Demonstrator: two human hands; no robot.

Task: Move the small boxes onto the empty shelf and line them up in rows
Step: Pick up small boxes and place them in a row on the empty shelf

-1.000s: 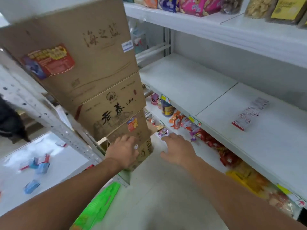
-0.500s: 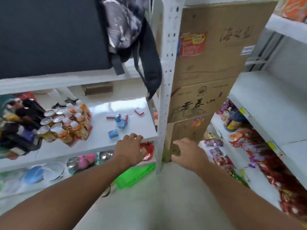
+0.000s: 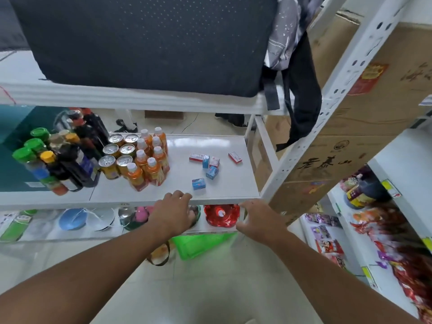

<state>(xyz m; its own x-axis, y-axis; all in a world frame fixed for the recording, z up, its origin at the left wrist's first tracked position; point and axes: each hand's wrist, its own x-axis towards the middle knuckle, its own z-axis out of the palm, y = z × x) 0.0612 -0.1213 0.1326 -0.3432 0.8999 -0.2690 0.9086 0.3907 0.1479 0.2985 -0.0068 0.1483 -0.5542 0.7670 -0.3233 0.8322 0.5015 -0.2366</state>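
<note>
Your small boxes lie scattered on the right half of the white shelf, toward its right end: a loose cluster of red and blue ones mid-depth, a single red box nearer the back right corner, and a lone blue box close to the front edge. They look like light, stiff card cartons, so they should lift with a thumb-and-finger pinch across the short sides; press lightly, as thin card may dent, and expect them to skid if nudged. Your left hand hangs at the front edge just below the lone blue box, fingers loosely bent and holding nothing; your right hand is beside it under the front right corner, also relaxed and empty. You have bare shelf all round the boxes. Mind the juice bottles and cans to their left, the perforated upright at the right corner, and the upper shelf board overhead.
</note>
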